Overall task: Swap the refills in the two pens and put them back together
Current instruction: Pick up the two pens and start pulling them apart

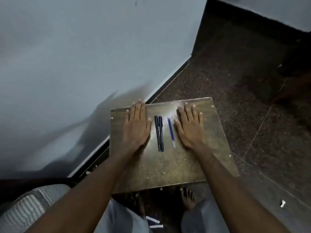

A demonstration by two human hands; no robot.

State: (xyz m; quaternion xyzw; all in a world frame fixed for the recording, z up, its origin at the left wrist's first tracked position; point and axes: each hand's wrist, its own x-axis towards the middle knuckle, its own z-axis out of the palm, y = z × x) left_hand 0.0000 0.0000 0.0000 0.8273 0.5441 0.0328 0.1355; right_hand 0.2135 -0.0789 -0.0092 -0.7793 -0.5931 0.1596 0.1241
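While both hands lie flat, grip wide and holding nothing, left hand (pixel 137 126) and right hand (pixel 191 127) flank two pens (pixel 159 133) and two refills (pixel 171 131) on the surface (pixel 168 167).

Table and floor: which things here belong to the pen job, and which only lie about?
For the job: two dark pens side by side on the table; blue refills beside them; left hand and right hand, both flat on the table, holding nothing.

Lying about: white strips and a small white bit on the floor; striped cloth.
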